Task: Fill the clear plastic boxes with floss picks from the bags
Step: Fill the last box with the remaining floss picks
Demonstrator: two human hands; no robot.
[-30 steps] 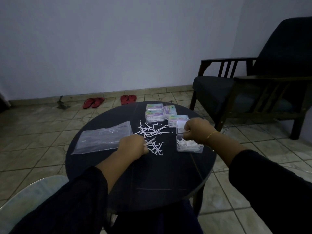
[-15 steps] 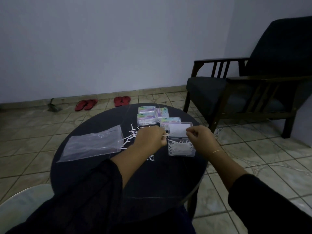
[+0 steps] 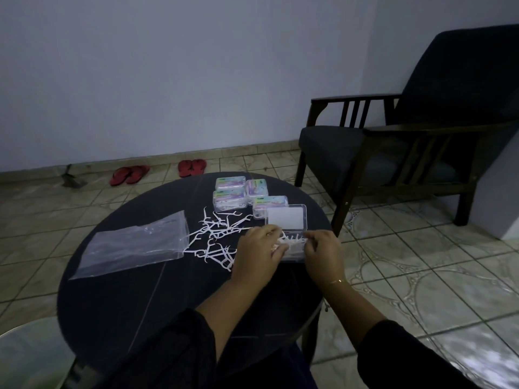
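Observation:
An open clear plastic box lies on the round dark table, its lid tilted up at the far side. White floss picks fill its tray between my hands. My left hand is over the tray's left edge, fingers closed on several floss picks. My right hand pinches at the picks on the tray's right side. A loose pile of floss picks is spread left of the box. An empty-looking clear bag lies further left.
Several closed, labelled boxes stand at the table's far edge behind the open one. A dark wooden armchair is at the right. Red slippers lie on the tiled floor by the wall.
My left hand left the loose pile and came right to the open box with picks. My right hand dropped from the lid to the tray's right side.

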